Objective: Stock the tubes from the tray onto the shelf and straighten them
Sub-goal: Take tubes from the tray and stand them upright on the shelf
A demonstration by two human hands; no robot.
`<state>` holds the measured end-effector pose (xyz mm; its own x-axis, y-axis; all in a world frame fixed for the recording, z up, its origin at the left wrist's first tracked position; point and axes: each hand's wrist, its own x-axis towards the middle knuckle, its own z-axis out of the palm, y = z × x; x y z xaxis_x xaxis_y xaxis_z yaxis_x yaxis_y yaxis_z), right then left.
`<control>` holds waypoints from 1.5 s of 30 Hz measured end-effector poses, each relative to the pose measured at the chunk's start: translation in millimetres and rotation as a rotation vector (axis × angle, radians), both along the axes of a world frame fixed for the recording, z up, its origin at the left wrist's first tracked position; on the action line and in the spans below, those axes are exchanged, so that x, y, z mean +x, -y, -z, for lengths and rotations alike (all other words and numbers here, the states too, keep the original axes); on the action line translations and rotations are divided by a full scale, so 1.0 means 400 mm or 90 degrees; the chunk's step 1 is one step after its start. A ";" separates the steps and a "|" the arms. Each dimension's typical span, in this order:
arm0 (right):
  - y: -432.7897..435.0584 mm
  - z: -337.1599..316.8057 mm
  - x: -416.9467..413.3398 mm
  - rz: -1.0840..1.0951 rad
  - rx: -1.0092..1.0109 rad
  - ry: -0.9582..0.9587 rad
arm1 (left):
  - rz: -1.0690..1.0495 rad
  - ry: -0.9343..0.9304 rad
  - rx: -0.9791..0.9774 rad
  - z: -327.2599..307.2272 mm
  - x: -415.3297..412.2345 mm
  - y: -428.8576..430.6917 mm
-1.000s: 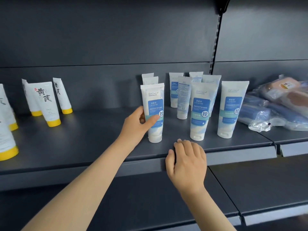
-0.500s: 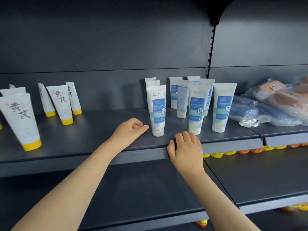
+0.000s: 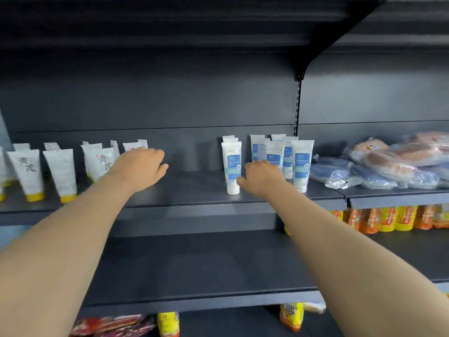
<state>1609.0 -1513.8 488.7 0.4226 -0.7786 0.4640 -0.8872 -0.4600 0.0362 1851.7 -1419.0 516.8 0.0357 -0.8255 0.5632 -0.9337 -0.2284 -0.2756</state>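
Straightening judged in hand. Blue tubes (image 3: 301, 164) stood on shelf (image 3: 194, 188). Left hand (image 3: 138, 166) left of tubes: fingers relaxed, empty. Right hand (image 3: 263, 178) at tubes: grip cannot be told. Next: alignment required.

- A dark grey metal back panel (image 3: 170, 93) is seen across the upper half of the frame.
- A slotted upright (image 3: 297, 110) is set right of centre, with a bracket (image 3: 315, 49) slanting up above it.
- The shelf (image 3: 194, 190) is laid across mid-frame; a lower shelf (image 3: 194, 263) is seen beneath.
- Clear-wrapped packs (image 3: 393, 161) are piled at the right; orange and yellow packets (image 3: 388, 220) are lined up below them.
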 end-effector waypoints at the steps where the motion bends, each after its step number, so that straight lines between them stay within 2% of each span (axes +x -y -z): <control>1: -0.032 -0.031 -0.007 -0.003 -0.017 -0.007 | -0.012 0.038 -0.015 -0.026 -0.008 -0.040; 5: -0.168 -0.132 -0.036 -0.036 -0.092 0.061 | -0.024 0.216 -0.035 -0.098 -0.022 -0.209; 7: -0.238 -0.164 -0.057 -0.048 -0.114 0.091 | -0.034 0.250 -0.037 -0.119 -0.024 -0.302; 13: -0.408 -0.217 -0.077 -0.086 -0.111 0.091 | -0.048 0.183 -0.086 -0.174 -0.035 -0.515; 19: -0.534 -0.274 -0.010 -0.115 -0.142 0.097 | -0.070 0.148 -0.130 -0.204 -0.048 -0.627; 23: -0.583 -0.301 0.064 -0.119 -0.188 0.084 | -0.074 0.143 -0.148 -0.217 0.010 -0.670; 26: -0.605 -0.302 0.146 -0.133 -0.160 0.095 | -0.078 0.141 -0.141 -0.220 0.098 -0.703; 31: -0.642 -0.258 0.343 -0.160 -0.098 0.103 | -0.074 0.147 -0.093 -0.180 0.292 -0.743; 37: -0.671 -0.184 0.545 -0.136 -0.066 0.096 | -0.041 0.099 -0.064 -0.101 0.502 -0.710; 42: -0.678 -0.030 0.648 -0.096 0.019 0.046 | 0.043 0.010 0.000 0.064 0.603 -0.684; 45: -0.658 0.092 0.679 -0.074 0.094 -0.008 | 0.050 -0.043 0.067 0.207 0.652 -0.671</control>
